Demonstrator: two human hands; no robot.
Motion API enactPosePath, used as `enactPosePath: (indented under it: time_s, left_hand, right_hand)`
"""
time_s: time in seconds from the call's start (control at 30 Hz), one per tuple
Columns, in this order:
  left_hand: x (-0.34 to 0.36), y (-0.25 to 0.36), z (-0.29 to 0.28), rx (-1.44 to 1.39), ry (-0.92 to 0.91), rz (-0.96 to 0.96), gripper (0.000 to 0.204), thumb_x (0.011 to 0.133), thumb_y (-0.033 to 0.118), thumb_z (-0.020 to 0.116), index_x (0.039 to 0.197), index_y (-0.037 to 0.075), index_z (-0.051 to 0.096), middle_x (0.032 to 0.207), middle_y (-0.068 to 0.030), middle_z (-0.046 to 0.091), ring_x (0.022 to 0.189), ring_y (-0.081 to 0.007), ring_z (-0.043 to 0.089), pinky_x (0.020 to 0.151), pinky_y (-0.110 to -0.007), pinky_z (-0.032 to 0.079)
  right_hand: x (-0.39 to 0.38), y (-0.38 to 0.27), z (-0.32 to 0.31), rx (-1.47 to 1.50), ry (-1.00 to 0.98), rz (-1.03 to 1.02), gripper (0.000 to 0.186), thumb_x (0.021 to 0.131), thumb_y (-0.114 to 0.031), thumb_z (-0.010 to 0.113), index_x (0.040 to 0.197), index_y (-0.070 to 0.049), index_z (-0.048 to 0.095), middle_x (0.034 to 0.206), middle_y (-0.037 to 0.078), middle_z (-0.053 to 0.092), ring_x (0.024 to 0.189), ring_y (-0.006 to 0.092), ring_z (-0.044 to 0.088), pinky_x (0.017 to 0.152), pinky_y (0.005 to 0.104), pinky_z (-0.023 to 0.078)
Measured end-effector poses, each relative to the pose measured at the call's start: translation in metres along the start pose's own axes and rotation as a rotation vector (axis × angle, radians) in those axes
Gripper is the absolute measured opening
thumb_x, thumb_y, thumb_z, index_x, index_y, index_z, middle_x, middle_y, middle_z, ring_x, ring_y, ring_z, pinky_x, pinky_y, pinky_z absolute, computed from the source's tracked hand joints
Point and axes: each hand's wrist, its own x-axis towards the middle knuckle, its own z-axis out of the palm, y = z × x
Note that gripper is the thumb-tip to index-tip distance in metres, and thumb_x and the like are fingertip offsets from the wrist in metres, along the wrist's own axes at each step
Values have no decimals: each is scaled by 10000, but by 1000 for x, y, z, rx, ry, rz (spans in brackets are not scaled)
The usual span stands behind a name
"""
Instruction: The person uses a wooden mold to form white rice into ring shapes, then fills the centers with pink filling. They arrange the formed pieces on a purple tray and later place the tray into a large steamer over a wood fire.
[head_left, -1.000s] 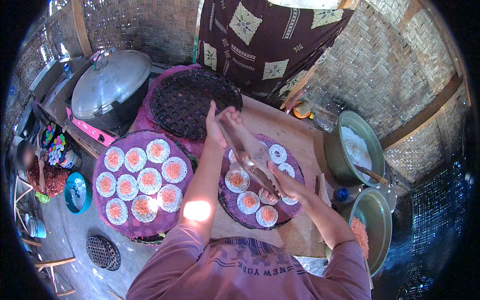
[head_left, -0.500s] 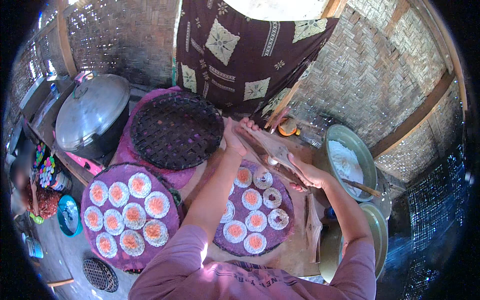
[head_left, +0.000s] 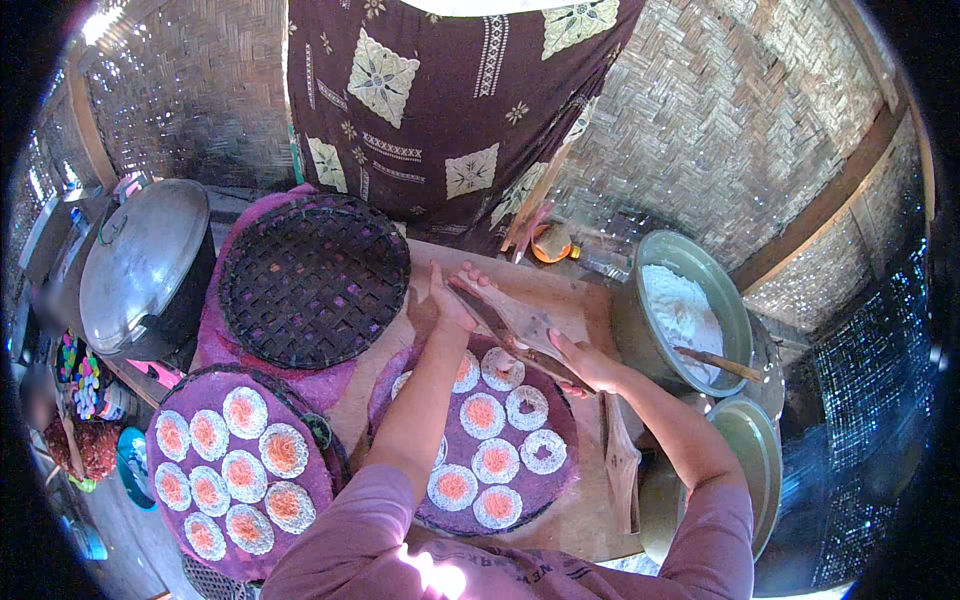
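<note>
Both my hands grip a long two-part wooden press (head_left: 537, 322), slanting over the far right part of a round purple cloth-topped tray (head_left: 560, 475). My left hand (head_left: 455, 298) is wrapped round its far left end, and my right hand (head_left: 585, 362) holds the near right end. What lies between the press halves is mostly hidden. Several white lacy rounds lie on the tray below, many with orange shreds in the middle. A white ring (head_left: 543, 452) at the right has a bare centre. My left forearm covers part of the tray.
A second tray of orange-topped rounds (head_left: 245, 472) sits at left, below a dark woven rack (head_left: 315, 280). A large lidded pot (head_left: 145, 265) stands far left. At right are a basin of white flour-like powder (head_left: 745, 330), another basin (head_left: 765, 470) and a wooden piece (head_left: 621, 465).
The view has shifted, so the scene sits further left and mostly lower. The press halves look closer together, and the white lump seen between them is now largely hidden. Both hands keep their grip.
</note>
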Motion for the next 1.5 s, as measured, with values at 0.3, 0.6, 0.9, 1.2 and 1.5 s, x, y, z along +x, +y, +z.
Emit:
enactPosePath:
  time_s: [0.3, 0.6, 0.9, 1.2, 1.5]
  left_hand:
    - [-21, 6, 15, 27, 81, -21, 521, 910, 633, 444, 767, 137, 515, 665, -8, 491, 664, -211, 507, 692, -366, 426]
    - [-22, -13, 57, 98, -82, -119, 531, 881, 635, 454, 771, 120, 523, 688, -32, 505, 711, -235, 529, 793, -430, 437]
    - [-56, -52, 4, 51, 41, -127, 553, 892, 659, 417, 767, 131, 523, 675, -18, 501, 652, -212, 506, 745, -417, 426]
    - [-59, -62, 2, 28, 47, -152, 561, 895, 668, 400, 741, 141, 513, 627, 1, 474, 613, -197, 485, 691, -384, 430]
    - [-52, -31, 50, 180, -147, -246, 524, 911, 603, 474, 680, 136, 529, 632, -21, 510, 638, -209, 521, 714, -382, 452]
  right_hand:
    - [-7, 4, 22, -14, 53, -19, 837, 874, -793, 276, 741, -18, 561, 563, 49, 525, 446, 134, 486, 418, 299, 408]
    - [-51, 11, -5, 202, -98, 41, 804, 877, -802, 229, 809, -66, 548, 572, 7, 468, 464, 99, 435, 425, 257, 339]
    - [-61, 51, 25, 156, -26, 171, 803, 869, -802, 272, 703, -55, 514, 534, 25, 452, 418, 122, 412, 393, 291, 311]
    - [-69, 63, 29, 50, 132, 81, 798, 893, -764, 309, 630, -34, 497, 514, 44, 471, 400, 125, 429, 375, 297, 336]
    - [-67, 62, 46, 130, 195, -84, 797, 891, -770, 289, 796, -29, 567, 568, 46, 529, 451, 115, 485, 413, 283, 394]
